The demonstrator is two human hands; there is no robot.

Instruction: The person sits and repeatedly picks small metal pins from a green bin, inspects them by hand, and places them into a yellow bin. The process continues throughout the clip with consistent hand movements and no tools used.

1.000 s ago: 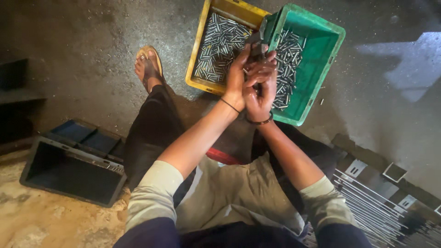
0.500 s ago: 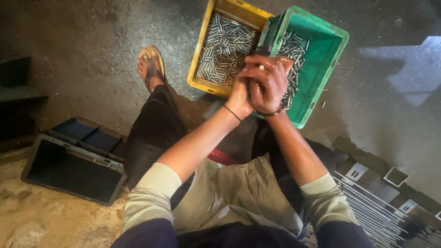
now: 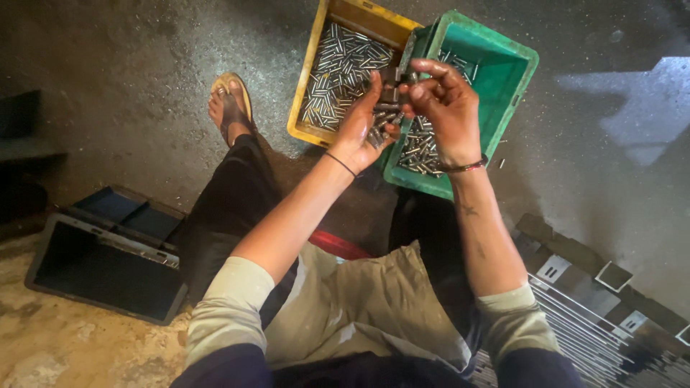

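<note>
Two bins sit on the floor [image 3: 144, 79] at upper centre: a yellow bin [image 3: 305, 108] and a green bin [image 3: 514, 86], both holding small metal pins [image 3: 338, 68]. Over their shared edge, the left hand [image 3: 359, 133] cradles a heap of pins in a half-curled grip, and the right hand [image 3: 449, 108] pinches a dark metal piece [image 3: 392, 85].

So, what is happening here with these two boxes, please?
A person sits on the floor with two crates in front of the knees. The yellow crate and the green crate both hold many small metal pins. The left hand is cupped and holds a bunch of pins. The right hand pinches a small dark piece just above that bunch, over the edge where the crates meet. An empty dark tray lies at the person's left.
</note>
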